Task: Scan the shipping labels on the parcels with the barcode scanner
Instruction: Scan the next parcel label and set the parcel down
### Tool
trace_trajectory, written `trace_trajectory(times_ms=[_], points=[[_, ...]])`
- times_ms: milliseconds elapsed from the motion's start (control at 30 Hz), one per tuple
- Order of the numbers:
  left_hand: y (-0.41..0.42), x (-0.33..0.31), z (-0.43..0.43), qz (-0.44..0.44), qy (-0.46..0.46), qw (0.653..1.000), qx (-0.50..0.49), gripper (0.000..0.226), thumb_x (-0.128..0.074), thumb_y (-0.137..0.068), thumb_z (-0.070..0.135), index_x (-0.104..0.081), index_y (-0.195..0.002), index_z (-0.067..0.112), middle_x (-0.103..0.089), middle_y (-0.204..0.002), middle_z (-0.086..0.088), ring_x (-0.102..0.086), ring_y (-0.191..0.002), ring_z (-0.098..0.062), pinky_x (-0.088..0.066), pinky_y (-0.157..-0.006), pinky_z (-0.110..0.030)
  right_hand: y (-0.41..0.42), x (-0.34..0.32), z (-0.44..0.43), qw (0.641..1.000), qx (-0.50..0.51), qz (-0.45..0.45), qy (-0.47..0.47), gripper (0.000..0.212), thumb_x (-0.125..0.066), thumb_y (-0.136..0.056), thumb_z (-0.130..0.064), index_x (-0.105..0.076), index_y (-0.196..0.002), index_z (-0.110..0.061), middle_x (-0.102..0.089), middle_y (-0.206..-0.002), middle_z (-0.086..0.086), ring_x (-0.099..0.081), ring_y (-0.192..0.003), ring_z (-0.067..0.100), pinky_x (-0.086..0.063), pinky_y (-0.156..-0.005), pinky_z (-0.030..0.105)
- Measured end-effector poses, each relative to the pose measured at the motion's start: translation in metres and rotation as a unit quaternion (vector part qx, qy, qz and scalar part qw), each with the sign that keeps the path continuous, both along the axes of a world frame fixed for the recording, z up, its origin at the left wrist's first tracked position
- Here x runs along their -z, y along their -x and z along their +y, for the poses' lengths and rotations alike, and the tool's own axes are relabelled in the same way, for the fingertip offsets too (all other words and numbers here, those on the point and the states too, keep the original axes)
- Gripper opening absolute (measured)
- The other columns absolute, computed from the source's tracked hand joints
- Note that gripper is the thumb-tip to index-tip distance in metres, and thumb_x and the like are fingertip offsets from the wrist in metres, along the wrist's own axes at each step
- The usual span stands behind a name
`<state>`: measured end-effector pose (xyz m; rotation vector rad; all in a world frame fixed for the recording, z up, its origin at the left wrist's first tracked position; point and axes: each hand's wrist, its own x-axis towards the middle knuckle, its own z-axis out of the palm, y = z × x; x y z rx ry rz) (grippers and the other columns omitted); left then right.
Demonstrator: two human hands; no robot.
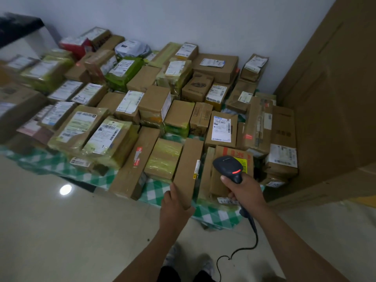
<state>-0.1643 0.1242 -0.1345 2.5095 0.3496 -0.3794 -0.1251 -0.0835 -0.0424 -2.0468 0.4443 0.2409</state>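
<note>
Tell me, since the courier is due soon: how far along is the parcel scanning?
Done: cannot tell; no parcel shows any mark of having been scanned. In hand: the right hand grips the scanner, its red light on, while the left hand holds the near end of a long box. Left: likely most of the pile on the checked cloth.

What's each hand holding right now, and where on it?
Right hand grips the barcode scanner by its handle; left hand holds the long brown parcel at its near end.
</note>
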Motion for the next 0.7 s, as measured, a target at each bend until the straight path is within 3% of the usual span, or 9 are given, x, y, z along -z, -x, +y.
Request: trace_trajectory(times_ms=[200, 267, 367, 433, 500, 567, 633, 700], points=[[-0.003, -0.033, 0.003, -0.046, 0.064, 0.992, -0.098, 0.094, -0.078, -0.071, 0.036, -0.030, -0.147, 0.007, -0.048, -0.130, -0.010, -0.049, -0.115, -0.027, -0.045, -0.094, -0.038, 0.005, -0.005, 0.003, 1.000, -0.003, -0.010, -0.028, 0.015, -0.074, -0.087, -0.033, -0.063, -0.086, -0.022, -0.066, -0.061, 0.000, -0.062, -0.044, 0.005, -0.048, -0.048, 0.020], [0.001, -0.053, 0.010, -0.074, 0.111, 0.981, -0.142, 0.088, -0.076, -0.065, 0.039, -0.041, -0.141, 0.012, -0.050, -0.124, -0.006, -0.052, -0.111, -0.025, -0.049, -0.094, -0.040, 0.009, -0.007, 0.008, 0.998, 0.000, -0.019, -0.056, 0.014, -0.075, -0.087, -0.029, -0.064, -0.088, -0.021, -0.066, -0.056, 0.001, -0.062, -0.043, 0.007, -0.047, -0.044, 0.017], [0.001, -0.077, 0.029, -0.128, 0.189, 0.952, -0.204, 0.084, -0.073, -0.061, 0.043, -0.046, -0.137, 0.017, -0.053, -0.123, -0.004, -0.057, -0.105, -0.023, -0.055, -0.090, -0.045, 0.010, -0.013, 0.017, 0.997, -0.026, -0.025, -0.075, 0.011, -0.074, -0.087, -0.032, -0.066, -0.089, -0.026, -0.067, -0.051, 0.002, -0.065, -0.046, 0.013, -0.051, -0.050, 0.023], [-0.005, -0.089, 0.046, -0.158, 0.236, 0.929, -0.236, 0.082, -0.078, -0.068, 0.038, -0.043, -0.140, 0.019, -0.057, -0.120, -0.001, -0.061, -0.101, -0.016, -0.057, -0.079, -0.030, 0.006, -0.019, 0.023, 0.995, -0.055, -0.027, -0.076, 0.010, -0.073, -0.088, -0.035, -0.065, -0.087, -0.029, -0.069, -0.054, 0.003, -0.066, -0.046, 0.014, -0.051, -0.050, 0.022], [-0.015, -0.099, 0.066, -0.182, 0.284, 0.904, -0.263, 0.078, -0.081, -0.076, 0.028, -0.041, -0.142, 0.021, -0.057, -0.105, 0.010, -0.061, -0.087, -0.002, -0.051, -0.060, -0.012, 0.001, -0.028, 0.029, 0.993, -0.079, -0.025, -0.088, 0.010, -0.072, -0.088, -0.036, -0.066, -0.085, -0.028, -0.069, -0.055, 0.006, -0.066, -0.046, 0.016, -0.050, -0.050, 0.022], [-0.025, -0.110, 0.086, -0.192, 0.333, 0.877, -0.288, 0.079, -0.082, -0.077, 0.032, -0.040, -0.142, 0.021, -0.055, -0.102, 0.010, -0.059, -0.086, -0.004, -0.054, -0.063, -0.022, -0.004, -0.038, 0.036, 0.989, -0.094, -0.025, -0.110, 0.014, -0.071, -0.089, -0.035, -0.066, -0.083, -0.023, -0.070, -0.059, 0.010, -0.065, -0.047, 0.020, -0.051, -0.050, 0.027], [-0.034, -0.118, 0.106, -0.187, 0.372, 0.858, -0.302, 0.079, -0.082, -0.077, 0.036, -0.040, -0.141, 0.021, -0.058, -0.116, 0.000, -0.062, -0.095, -0.015, -0.058, -0.078, -0.039, -0.008, -0.047, 0.041, 0.985, -0.098, -0.034, -0.138, 0.018, -0.071, -0.089, -0.032, -0.067, -0.082, -0.016, -0.071, -0.062, 0.011, -0.065, -0.048, 0.021, -0.051, -0.048, 0.028], [-0.043, -0.124, 0.124, -0.176, 0.395, 0.853, -0.293, 0.071, -0.080, -0.080, 0.035, -0.043, -0.139, 0.017, -0.059, -0.126, -0.008, -0.065, -0.102, -0.027, -0.060, -0.078, -0.047, -0.012, -0.055, 0.045, 0.983, -0.098, -0.042, -0.153, 0.019, -0.071, -0.089, -0.031, -0.067, -0.085, -0.013, -0.070, -0.063, 0.011, -0.065, -0.047, 0.022, -0.051, -0.045, 0.027]])
